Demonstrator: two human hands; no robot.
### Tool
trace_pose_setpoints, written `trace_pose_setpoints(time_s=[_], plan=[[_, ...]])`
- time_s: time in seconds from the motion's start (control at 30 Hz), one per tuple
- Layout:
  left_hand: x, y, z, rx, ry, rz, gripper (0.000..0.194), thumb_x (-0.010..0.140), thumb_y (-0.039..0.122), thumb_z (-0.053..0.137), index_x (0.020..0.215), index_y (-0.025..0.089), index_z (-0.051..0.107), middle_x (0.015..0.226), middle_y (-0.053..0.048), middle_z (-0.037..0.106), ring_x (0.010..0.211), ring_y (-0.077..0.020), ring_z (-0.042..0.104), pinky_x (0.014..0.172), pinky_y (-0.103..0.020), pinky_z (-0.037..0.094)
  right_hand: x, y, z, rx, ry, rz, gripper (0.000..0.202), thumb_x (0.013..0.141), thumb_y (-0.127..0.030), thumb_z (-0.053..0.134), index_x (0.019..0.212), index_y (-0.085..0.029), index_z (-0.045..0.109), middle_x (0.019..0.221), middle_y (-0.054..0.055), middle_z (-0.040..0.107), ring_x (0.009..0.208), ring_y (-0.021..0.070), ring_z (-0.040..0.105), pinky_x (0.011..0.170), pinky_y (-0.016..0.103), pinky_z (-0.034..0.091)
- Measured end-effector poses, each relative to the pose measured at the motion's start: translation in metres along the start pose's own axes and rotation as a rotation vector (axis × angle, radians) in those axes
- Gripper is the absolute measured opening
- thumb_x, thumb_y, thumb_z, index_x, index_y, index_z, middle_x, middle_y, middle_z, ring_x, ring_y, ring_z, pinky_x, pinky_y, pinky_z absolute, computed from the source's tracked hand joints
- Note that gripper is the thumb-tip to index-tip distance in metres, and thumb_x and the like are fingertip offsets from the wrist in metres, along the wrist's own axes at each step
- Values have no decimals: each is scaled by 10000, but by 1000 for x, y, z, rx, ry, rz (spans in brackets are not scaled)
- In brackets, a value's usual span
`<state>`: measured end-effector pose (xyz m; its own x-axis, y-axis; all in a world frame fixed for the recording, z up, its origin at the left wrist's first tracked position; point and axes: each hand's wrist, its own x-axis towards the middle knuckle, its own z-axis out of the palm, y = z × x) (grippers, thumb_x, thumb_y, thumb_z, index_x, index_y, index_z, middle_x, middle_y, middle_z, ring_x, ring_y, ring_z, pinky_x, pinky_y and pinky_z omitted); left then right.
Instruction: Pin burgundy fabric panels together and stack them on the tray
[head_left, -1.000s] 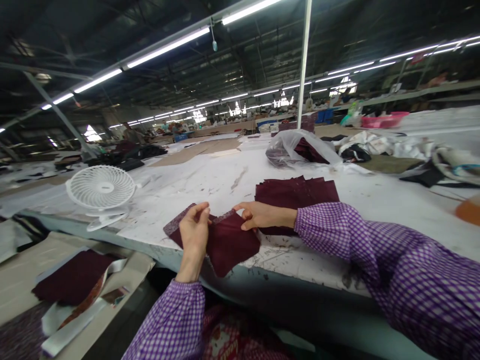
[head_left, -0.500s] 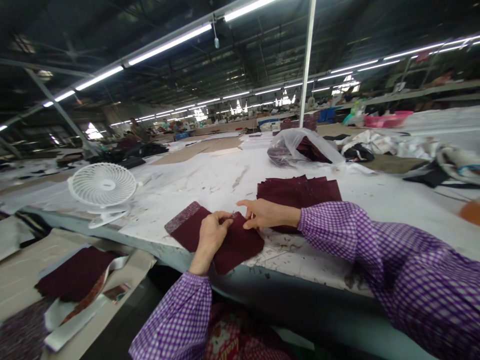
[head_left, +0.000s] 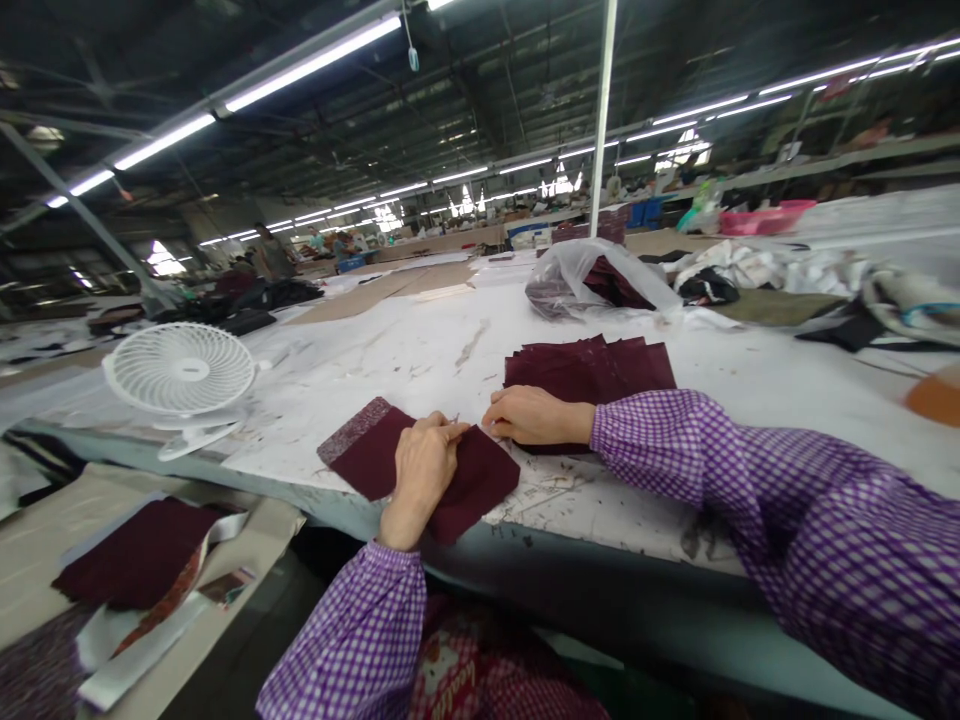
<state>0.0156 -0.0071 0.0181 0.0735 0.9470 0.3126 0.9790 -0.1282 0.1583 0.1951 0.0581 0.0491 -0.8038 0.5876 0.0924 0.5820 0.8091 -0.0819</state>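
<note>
Left hand (head_left: 427, 460) and right hand (head_left: 521, 415) close together at the far edge of maroon cloth (head_left: 480, 485)

The maroon cloth lies on the near side of the tabletop (head_left: 375, 345), left of a fanned maroon stack (head_left: 589, 368). The left hand rests over its middle, fingers bent; whether they pinch it or only press cannot be told. That covering also hides whether this is 1 piece or 2. The palm probably steadies the cloth, leaving its far right corner to the right hand. There the right hand's fingertips are drawn together; whether the corner is caught between them is unclear.

The stack sits just beyond the right wrist, perhaps for an easy reach, its far edges staggered so that layers show separately. A speckled strip (head_left: 356, 435) borders the cloth's left end, pointing away from the hands.

Edges matter most on the near side: the cloth's near corner reaches the tabletop's edge and may overhang it. To the right, the stack and wrist crowd the space. The widest room for moving seems to be on the far left, between the white fan (head_left: 187, 375) and the clear plastic bag (head_left: 559, 280), across the marked white covering.
</note>
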Motion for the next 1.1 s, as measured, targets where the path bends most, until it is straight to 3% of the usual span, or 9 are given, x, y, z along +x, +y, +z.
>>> trace_pose_setpoints(time_s=[0.17, 0.4, 0.5, 0.63, 0.93, 1.1], plan=[[-3, 4, -1, 166, 7, 89, 352, 918, 193, 405, 1053, 315, 706, 879, -39, 633, 876, -200, 571, 739, -341, 342, 4, 4, 6, 56, 114, -41, 256, 874, -145, 484, 994, -134, 709, 945, 101, 658, 833, 173, 589, 750, 260, 412], [-4, 9, -3, 264, 12, 144, 359, 909, 176, 391, 1073, 284, 691, 903, -56, 625, 868, -221, 558, 752, -373, 321, 8, 0, 14, 127, 281, -265, 313, 886, -70, 424, 1130, -79, 620, 1012, 132, 625, 905, 181, 577, 833, 305, 449], [-3, 11, -3, 260, 19, 141, 363, 914, 175, 378, 1065, 274, 692, 912, -61, 631, 879, -224, 560, 752, -372, 323, 8, -3, 15, 124, 260, -297, 313, 887, -70, 416, 1141, -84, 598, 1023, 134, 619, 925, 185, 576, 837, 311, 456], [-3, 8, -4, 212, 9, 122, 330, 910, 197, 404, 1017, 263, 710, 906, -60, 639, 871, -222, 569, 745, -360, 341, 6, -5, 16, 57, 167, -225, 288, 893, -87, 409, 1099, -84, 610, 988, 136, 619, 846, 188, 582, 777, 318, 462], [-30, -40, -6, -46, 104, 40, 278, 913, 236, 462, 911, 281, 736, 837, -13, 641, 814, -152, 551, 735, -273, 390, 9, 4, 13, 103, 85, -255, 375, 802, 7, 443, 1076, -108, 672, 1067, 121, 635, 937, 165, 602, 849, 264, 445], [-33, -50, -3, -113, 129, 29, 251, 904, 248, 487, 943, 276, 733, 835, -16, 609, 818, -147, 534, 732, -261, 406, 8, 6, 12, 45, 53, -295, 446, 758, 34, 436, 1116, -114, 657, 1095, 115, 627, 972, 177, 594, 867, 275, 448]])
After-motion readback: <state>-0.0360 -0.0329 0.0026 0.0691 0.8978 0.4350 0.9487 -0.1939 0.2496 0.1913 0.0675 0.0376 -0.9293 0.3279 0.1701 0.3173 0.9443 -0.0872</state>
